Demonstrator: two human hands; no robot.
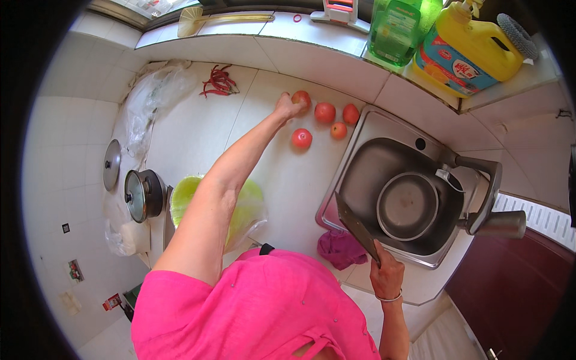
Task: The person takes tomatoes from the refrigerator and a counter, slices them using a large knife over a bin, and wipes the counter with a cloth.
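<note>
Stretched out across the counter, my left hand (289,107) has its fingers around a red tomato (303,99). Just right of it lie another large tomato (325,112), a tomato by the sink (351,114) and a smaller one (338,131). A further tomato (302,138) sits nearer to me. My right hand (386,272) grips a kitchen knife, probably a cleaver (355,220), its blade seen nearly edge-on over the sink's near left rim. A crumpled purple cloth (341,249) lies below the blade.
A steel sink (355,168) holds a metal basin (407,204) under the faucet (488,180). Dried red chillies (219,82) lie far left. Near my left arm are a green plastic-lined container (184,191) and a lidded pot (150,193). Detergent bottles (468,49) stand on the ledge.
</note>
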